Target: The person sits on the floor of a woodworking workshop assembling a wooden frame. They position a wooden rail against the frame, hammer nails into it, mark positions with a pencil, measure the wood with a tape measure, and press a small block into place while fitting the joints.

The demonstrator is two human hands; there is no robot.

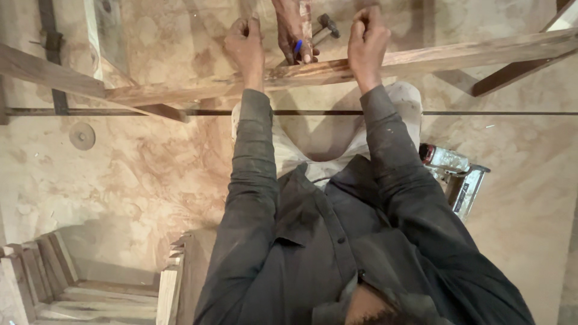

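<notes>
Item one: a long wooden plank point(421, 59), lying across the upper part of the view, tilted slightly upward to the right, held above a dusty, sawdust-marked floor point(132, 180).

Item two: our left hand point(244, 43), fingers curled in a fist-like grip at the plank's far edge, left of centre. We cannot tell whether anything small sits inside the fist.

Item three: our right hand point(367, 37), likewise curled and pressed on the plank, well apart from the left. Both dark sleeves reach straight out to it.

Item four: another person's hand point(295, 33), coming in from the top between our two hands, resting on the plank and holding a blue pen point(297, 47) against the wood.

Item five: a hammer point(325, 27), just beside that other hand, above the plank.

Item six: a power tool point(454, 174) with a metal body, on the floor near our right elbow.

Item seven: a round disc point(82, 136) on the floor, far left.

Item eight: a stack of wooden pieces point(42, 277), lower left corner.

Item nine: a thin dark rod point(500, 113) running level across the view below the plank.
</notes>
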